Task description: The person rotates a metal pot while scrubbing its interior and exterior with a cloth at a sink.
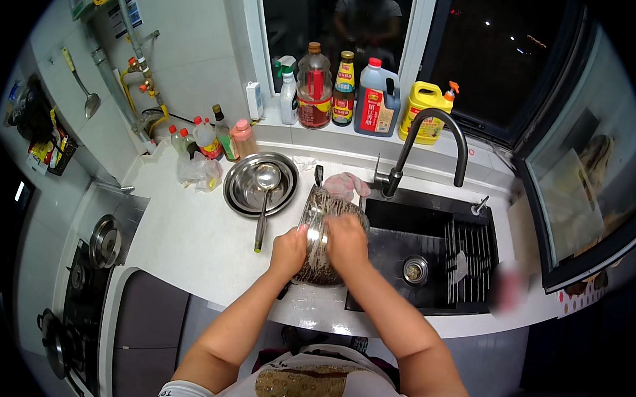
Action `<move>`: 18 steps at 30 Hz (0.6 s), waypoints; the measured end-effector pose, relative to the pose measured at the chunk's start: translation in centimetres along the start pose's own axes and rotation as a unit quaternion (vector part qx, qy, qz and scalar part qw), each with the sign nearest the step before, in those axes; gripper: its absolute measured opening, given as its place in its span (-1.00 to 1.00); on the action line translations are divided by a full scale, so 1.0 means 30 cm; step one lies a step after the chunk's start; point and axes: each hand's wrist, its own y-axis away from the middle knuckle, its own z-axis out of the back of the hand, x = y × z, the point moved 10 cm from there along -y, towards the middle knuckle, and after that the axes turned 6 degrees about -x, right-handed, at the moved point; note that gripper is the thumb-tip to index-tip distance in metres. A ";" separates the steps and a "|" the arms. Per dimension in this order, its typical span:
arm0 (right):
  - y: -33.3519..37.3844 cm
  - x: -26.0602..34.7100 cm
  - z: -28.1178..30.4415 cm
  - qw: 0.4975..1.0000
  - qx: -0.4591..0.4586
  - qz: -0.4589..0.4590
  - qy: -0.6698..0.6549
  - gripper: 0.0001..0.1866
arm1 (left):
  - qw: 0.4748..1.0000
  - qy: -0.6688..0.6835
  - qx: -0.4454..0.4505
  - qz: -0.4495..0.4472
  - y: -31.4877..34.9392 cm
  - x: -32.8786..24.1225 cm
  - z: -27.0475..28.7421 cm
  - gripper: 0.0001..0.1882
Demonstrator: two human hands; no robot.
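A metal pot [313, 261] with brown streaks and shiny patches rests on the counter just left of the sink. One dark handle points away from me, and a dark part sticks out at the near side. My left hand [288, 253] is closed on the pot's left side. My right hand [347, 242] presses against its surface with curled fingers; whatever lies under them is hidden. Left of the pot, a ladle [265, 196] leans in nested steel bowls [240, 203], its handle hanging over the rim. A pink cloth [346, 185] lies behind the pot.
At right is a black sink [390, 256] with a dark faucet [416, 142] and a drying rack [469, 267]. Several bottles, among them a yellow jug [424, 116], line the windowsill. More bottles [209, 141] stand back left. A stove [86, 305] is far left. An open window [570, 190] juts in at right.
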 end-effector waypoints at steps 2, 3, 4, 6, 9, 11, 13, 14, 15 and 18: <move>0.118 0.094 0.019 0.996 -0.039 0.085 0.002 -0.86 | 1.000 -0.001 0.007 0.012 -0.001 0.016 0.007 -0.48; 0.156 0.131 0.024 0.993 -0.046 0.109 -0.002 -0.86 | 1.000 -0.001 0.013 0.019 0.006 0.027 0.005 -0.48; 0.185 0.173 0.037 0.990 -0.055 0.131 -0.005 -0.85 | 1.000 0.007 0.016 0.019 0.010 0.030 0.004 -0.48; 0.171 0.173 0.036 0.992 -0.049 0.116 -0.005 -0.84 | 0.999 0.023 0.022 0.018 0.014 0.032 0.001 -0.48; 0.026 0.028 0.005 1.000 -0.013 0.007 0.000 -0.83 | 1.000 -0.003 0.016 0.014 0.009 0.019 0.005 -0.49; -0.021 -0.015 0.020 0.999 -0.022 -0.039 0.004 -0.83 | 1.000 -0.002 0.022 0.018 0.006 0.002 0.003 -0.49; -0.005 0.009 0.016 1.000 -0.026 -0.009 0.006 -0.84 | 0.999 0.007 0.022 0.026 0.008 0.017 0.006 -0.50; 0.037 0.048 0.019 1.000 -0.025 0.014 0.005 -0.83 | 0.999 0.016 0.021 0.032 0.016 0.041 0.005 -0.49; 0.089 0.096 0.020 0.999 -0.024 0.038 0.003 -0.82 | 0.999 0.025 0.020 0.039 0.021 0.063 0.006 -0.49; 0.171 0.142 0.015 0.998 -0.010 0.061 -0.018 -0.80 | 0.999 0.012 0.037 0.013 0.022 0.024 0.013 -0.49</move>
